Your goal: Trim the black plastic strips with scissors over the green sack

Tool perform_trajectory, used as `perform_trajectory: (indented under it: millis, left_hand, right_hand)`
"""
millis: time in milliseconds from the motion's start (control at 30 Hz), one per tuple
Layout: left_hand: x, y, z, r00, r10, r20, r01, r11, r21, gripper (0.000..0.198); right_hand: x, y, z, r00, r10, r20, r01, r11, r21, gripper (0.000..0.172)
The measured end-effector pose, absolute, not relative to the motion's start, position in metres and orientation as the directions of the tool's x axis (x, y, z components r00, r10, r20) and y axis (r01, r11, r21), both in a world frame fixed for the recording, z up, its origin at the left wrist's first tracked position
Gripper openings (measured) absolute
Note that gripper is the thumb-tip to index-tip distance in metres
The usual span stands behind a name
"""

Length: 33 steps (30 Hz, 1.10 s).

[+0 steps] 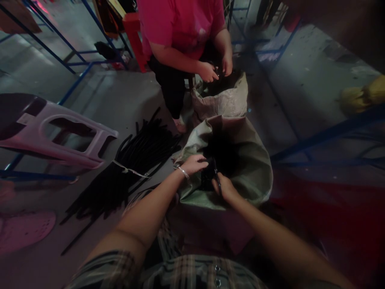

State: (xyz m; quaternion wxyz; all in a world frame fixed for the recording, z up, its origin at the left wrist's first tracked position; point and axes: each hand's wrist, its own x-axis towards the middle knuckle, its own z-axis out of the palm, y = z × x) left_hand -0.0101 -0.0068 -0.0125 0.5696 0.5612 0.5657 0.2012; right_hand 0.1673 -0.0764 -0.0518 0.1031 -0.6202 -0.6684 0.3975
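Note:
My left hand [195, 163], with a bracelet at the wrist, is closed on a dark black piece [207, 176] at the near left of an open sack [255, 176]. My right hand [225, 187] grips what look like black-handled scissors [217, 180], close beside that piece. The scissors' blades are lost against the dark. Both hands are over the sack's mouth. Inside lies a black mass [224, 150], too dark to make out in detail.
A bundle of long black strips [141, 156], bound with a tie, lies on the floor at left, near a plastic stool [75, 124]. Opposite, a person in a pink shirt [186, 24] works over a second sack [222, 102]. Blue metal frames [331, 138] stand around.

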Motion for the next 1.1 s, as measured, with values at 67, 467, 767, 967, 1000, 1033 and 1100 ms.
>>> perform_trajectory:
  millis: [67, 467, 767, 967, 1000, 1033, 1100]
  left_hand:
    - [-0.009, -0.007, -0.011, 0.287, 0.854, -0.433, 0.389, 0.309, 0.868, 0.019]
    - [-0.010, -0.009, -0.022, 0.414, 0.804, -0.426, 0.432, 0.238, 0.870, 0.019]
    - [-0.013, -0.006, -0.028, 0.368, 0.889, -0.274, 0.615, -0.012, 0.788, 0.027]
    - [-0.013, -0.005, -0.030, 0.391, 0.886, -0.251, 0.616, -0.049, 0.786, 0.024]
    - [-0.013, -0.005, -0.030, 0.389, 0.886, -0.255, 0.610, -0.040, 0.791, 0.024]
    - [-0.013, -0.004, -0.030, 0.387, 0.885, -0.258, 0.604, -0.032, 0.796, 0.024]
    - [-0.013, -0.004, -0.031, 0.386, 0.885, -0.260, 0.596, -0.024, 0.802, 0.025]
  right_hand:
    - [0.167, -0.077, -0.050, -0.242, 0.899, -0.364, 0.772, -0.048, -0.634, 0.014]
    - [0.166, -0.078, -0.044, -0.253, 0.871, -0.421, 0.863, 0.007, -0.505, 0.022]
    - [0.165, -0.077, -0.048, -0.202, 0.901, -0.383, 0.817, -0.060, -0.573, 0.014]
    - [0.166, -0.079, -0.057, -0.195, 0.919, -0.344, 0.761, -0.080, -0.644, 0.012]
    - [0.165, -0.079, -0.057, -0.196, 0.918, -0.344, 0.754, -0.083, -0.652, 0.012]
    - [0.165, -0.079, -0.057, -0.198, 0.918, -0.345, 0.750, -0.085, -0.656, 0.012]
    - [0.165, -0.079, -0.055, -0.196, 0.915, -0.352, 0.749, -0.092, -0.656, 0.012]
